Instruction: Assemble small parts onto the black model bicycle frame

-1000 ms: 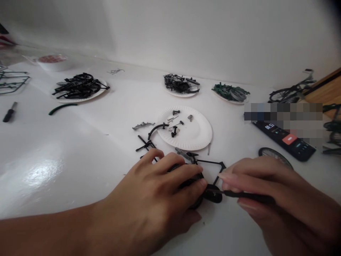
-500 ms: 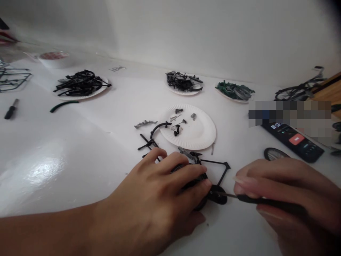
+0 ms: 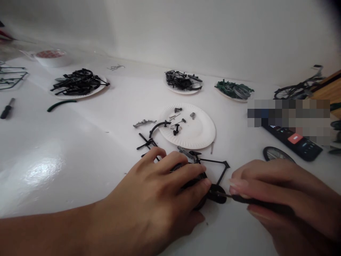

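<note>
My left hand (image 3: 167, 192) is closed over a black model bicycle (image 3: 222, 172), pressing it against the white table; much of the model is hidden under the fingers. The frame's thin tubes stick out to the right, and a dark rounded part (image 3: 220, 196) shows low beside my fingertips. My right hand (image 3: 277, 192) grips a dark-handled screwdriver (image 3: 247, 200), pointed left. Its thin metal shaft reaches that rounded part; the exact contact of the tip is hard to make out. A grey part (image 3: 185, 152) lies just above my left fingers.
A white paper plate (image 3: 199, 131) with small parts lies beyond my hands. Farther back are plates heaped with black parts (image 3: 77, 83), (image 3: 181, 81) and green parts (image 3: 233, 89). A phone (image 3: 298, 140), a small wheel (image 3: 277, 153) and another screwdriver (image 3: 7, 109) lie around.
My right hand and the screwdriver have shifted slightly left, toward the model. My left hand stays on the bicycle. The whole view has moved very slightly.
</note>
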Available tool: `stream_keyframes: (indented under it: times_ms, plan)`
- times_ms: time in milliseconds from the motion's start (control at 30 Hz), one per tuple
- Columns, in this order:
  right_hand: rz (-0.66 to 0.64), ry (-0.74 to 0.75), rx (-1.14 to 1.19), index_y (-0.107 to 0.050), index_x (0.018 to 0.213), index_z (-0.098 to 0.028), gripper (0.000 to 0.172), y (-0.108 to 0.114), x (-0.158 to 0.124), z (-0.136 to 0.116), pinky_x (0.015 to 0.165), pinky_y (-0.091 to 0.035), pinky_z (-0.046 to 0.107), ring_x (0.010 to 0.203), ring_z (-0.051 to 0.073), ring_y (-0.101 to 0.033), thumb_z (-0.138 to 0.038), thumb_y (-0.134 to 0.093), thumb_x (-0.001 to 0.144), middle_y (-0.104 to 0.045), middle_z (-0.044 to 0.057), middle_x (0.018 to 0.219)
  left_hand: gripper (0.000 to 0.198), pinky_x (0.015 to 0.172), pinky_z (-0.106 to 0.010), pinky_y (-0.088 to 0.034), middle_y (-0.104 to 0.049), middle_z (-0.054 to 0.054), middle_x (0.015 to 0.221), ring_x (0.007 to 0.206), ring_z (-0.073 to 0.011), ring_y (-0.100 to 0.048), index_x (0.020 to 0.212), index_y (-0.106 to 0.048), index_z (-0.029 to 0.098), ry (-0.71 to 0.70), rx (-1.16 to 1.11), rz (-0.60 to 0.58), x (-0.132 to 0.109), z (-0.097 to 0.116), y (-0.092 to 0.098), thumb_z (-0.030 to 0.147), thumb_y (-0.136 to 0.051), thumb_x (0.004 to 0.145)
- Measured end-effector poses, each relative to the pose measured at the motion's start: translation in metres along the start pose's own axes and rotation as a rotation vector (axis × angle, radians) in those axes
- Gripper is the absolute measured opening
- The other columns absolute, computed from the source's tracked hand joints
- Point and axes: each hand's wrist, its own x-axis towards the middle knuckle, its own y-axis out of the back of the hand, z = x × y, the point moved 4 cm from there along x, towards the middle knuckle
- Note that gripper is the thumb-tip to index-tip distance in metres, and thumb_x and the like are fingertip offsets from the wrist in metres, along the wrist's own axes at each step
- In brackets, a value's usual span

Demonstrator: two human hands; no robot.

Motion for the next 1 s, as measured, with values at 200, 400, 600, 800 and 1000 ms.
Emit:
stream_keyframes:
  times_ms: [200, 400, 600, 800, 1000]
  plan:
    - [-0.022, 0.017, -0.021, -0.064, 0.124, -0.031, 0.035, 0.000, 0.000, 0.000, 0.066, -0.059, 0.022, 0.081, 0.015, -0.068, -0.019, -0.059, 0.092, -0.065, 0.002, 0.100, 0.030, 0.093, -0.041, -0.039, -0.063, 0.000, 0.137, 0.114, -0.0242, -0.057, 0.127, -0.065, 0.020, 0.004, 0.011, 0.010, 0.000, 0.000, 0.000, 0.034, -0.052, 0.103]
    - [0.031, 0.021, -0.078, -0.058, 0.139, -0.031, 0.051, 0.003, 0.001, 0.000, 0.064, -0.060, 0.022, 0.078, 0.015, -0.067, -0.020, -0.064, 0.090, -0.065, 0.002, 0.097, 0.032, 0.096, -0.041, -0.038, -0.063, 0.000, 0.136, 0.115, -0.0241, -0.056, 0.128, -0.064, 0.019, -0.001, 0.012, 0.023, 0.000, 0.000, -0.001, 0.036, -0.054, 0.103]
    - [-0.004, 0.022, -0.136, -0.040, 0.154, -0.032, 0.061, 0.001, -0.004, -0.006, 0.072, -0.063, 0.023, 0.086, 0.018, -0.072, -0.021, -0.052, 0.096, -0.069, 0.003, 0.107, 0.031, 0.095, -0.042, -0.039, -0.064, -0.001, 0.134, 0.114, -0.0245, -0.057, 0.127, -0.064, 0.019, 0.007, 0.001, 0.003, 0.000, 0.000, 0.000, 0.034, -0.053, 0.103]
    - [-0.036, -0.007, -0.166, -0.058, 0.139, -0.040, 0.048, 0.001, -0.011, 0.001, 0.071, -0.062, 0.018, 0.080, 0.014, -0.075, -0.022, -0.057, 0.095, -0.076, -0.004, 0.100, 0.029, 0.091, -0.041, -0.040, -0.065, -0.001, 0.132, 0.111, -0.0239, -0.058, 0.125, -0.065, 0.019, 0.010, -0.022, -0.021, 0.002, 0.000, 0.001, 0.034, -0.053, 0.103]
    - [-0.019, 0.032, -0.197, -0.043, 0.152, -0.034, 0.062, 0.003, -0.001, 0.000, 0.070, -0.063, 0.020, 0.080, 0.015, -0.076, -0.021, -0.059, 0.094, -0.077, -0.002, 0.099, 0.027, 0.095, -0.041, -0.038, -0.064, 0.000, 0.133, 0.114, -0.0233, -0.057, 0.123, -0.064, 0.020, 0.020, -0.046, 0.003, 0.002, -0.001, 0.001, 0.034, -0.058, 0.100]
